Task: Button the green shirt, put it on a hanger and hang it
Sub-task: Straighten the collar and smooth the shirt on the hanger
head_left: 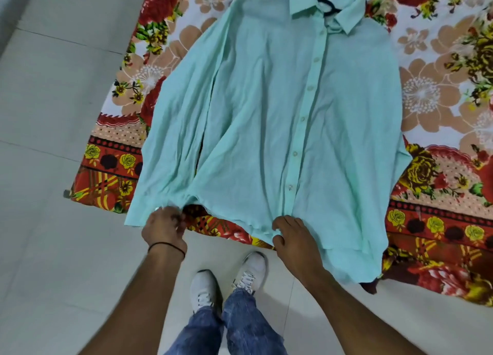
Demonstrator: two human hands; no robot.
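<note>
Green shirt [266,114]: thin, soft, creased mint cloth, spread front-up on the floral bedsheet [440,88], with the hem overhanging the near edge; probably laid flat for smoothing.
Buttons [309,88]: small, round and pearly; the row looks fastened.
Hanger [326,4]: dark and thin, showing at the collar, seemingly inside the shirt.
Right grip [293,234]: pinches the hem below the placket, probably to pull it straight.
Left grip [165,228]: at the hem's left corner, blurred; cannot tell whether it holds cloth.
</note>
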